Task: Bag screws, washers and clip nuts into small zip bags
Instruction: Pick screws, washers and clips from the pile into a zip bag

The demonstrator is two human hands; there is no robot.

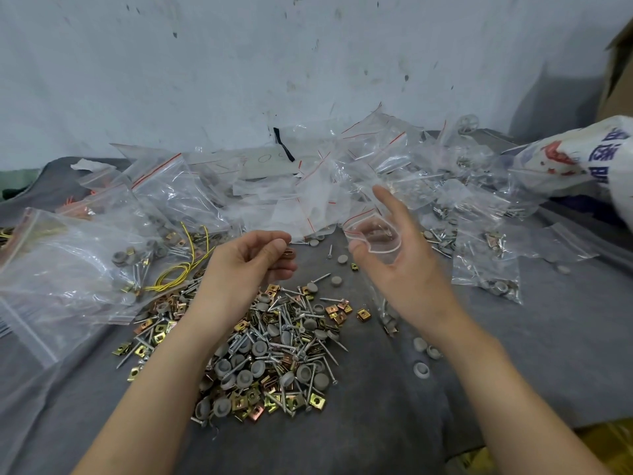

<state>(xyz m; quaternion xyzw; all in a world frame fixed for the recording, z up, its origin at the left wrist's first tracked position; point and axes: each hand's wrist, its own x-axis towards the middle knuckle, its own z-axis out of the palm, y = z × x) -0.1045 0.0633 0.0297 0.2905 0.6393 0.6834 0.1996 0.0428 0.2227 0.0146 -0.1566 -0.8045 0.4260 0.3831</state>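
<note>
- The left hand [246, 265] is lifted above the near pile, fingers curled in, thumb and forefinger pinched together on one clip nut [289, 252].
- That clip nut lies roughly level, its long side running left to right, its free end toward the other hand.
- The right hand [407, 272] holds a small zip bag [375, 240]. The thumb is hooked on the near rim, the forefinger stands straight up, and the other fingers cup behind the plastic.
- The bag's mouth is pulled into an open loop facing up and left, toward the clip nut. Its length runs down along the palm to the wrist, where a few parts sit in the bottom.
- Nut and mouth are near each other but apart, with open air between them.
- Below the hands, the pile [274, 337] of screws, grey washers and brass clip nuts spreads across the grey cloth [376, 413].
- A few loose washers [420, 344] lie on the cloth just right of the pile.
- Empty zip bags [308, 186] are heaped at the back against the wall [205, 63].
- Filled bags [486, 265] crowd the right side, and a big bag [68, 269] with yellow wires [178, 269] beside it hems in the left.
- A printed sack [582, 156] and a cardboard box [620, 63] stand at the far right.
- The cloth's right edge drops away near the right forearm.
</note>
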